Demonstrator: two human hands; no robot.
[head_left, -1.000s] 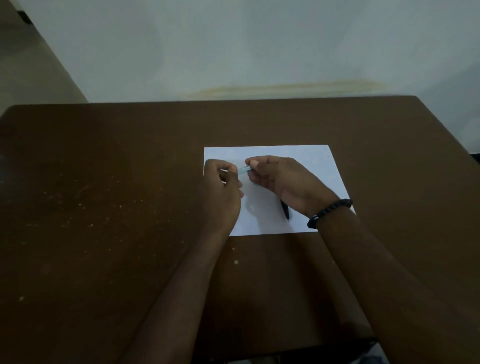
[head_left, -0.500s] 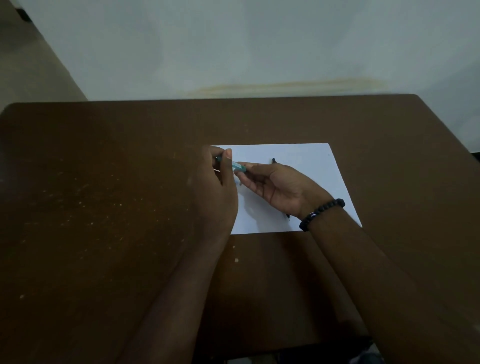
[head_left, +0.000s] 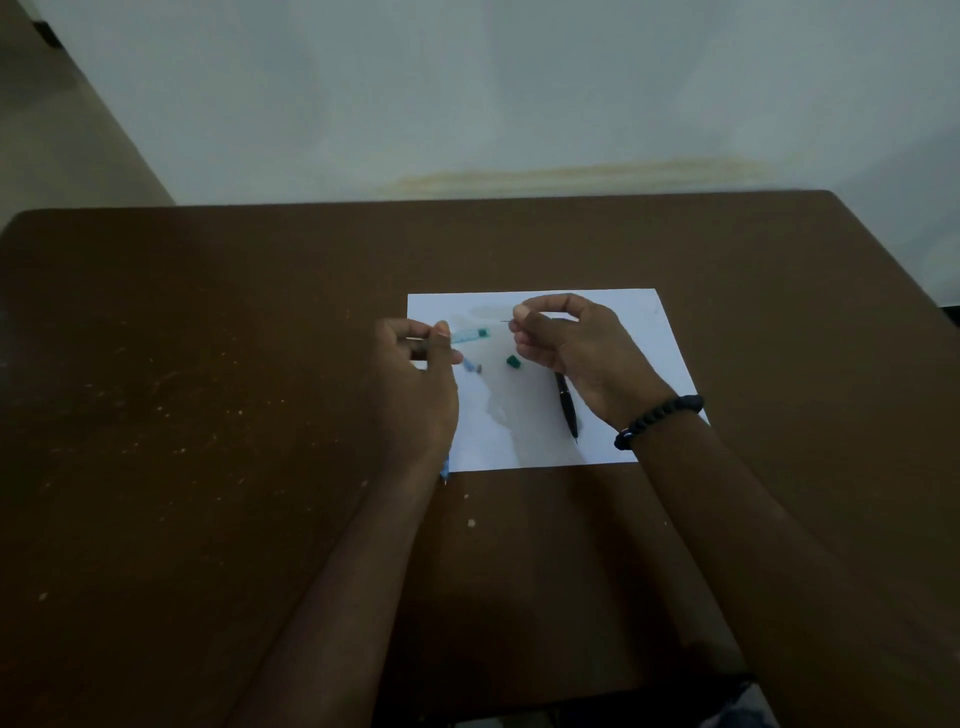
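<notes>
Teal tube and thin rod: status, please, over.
Left hand grips teal tube. Right hand pinches thin rod, clear of tube. Green cap, black pen on paper below.

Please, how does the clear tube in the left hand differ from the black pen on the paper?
The clear tube is pinched by the left hand above the paper; the black pen lies loose on it. The tube is see-through with a teal end; the pen is dark. The tube points sideways; the pen points toward the person. Both are slim.
</notes>
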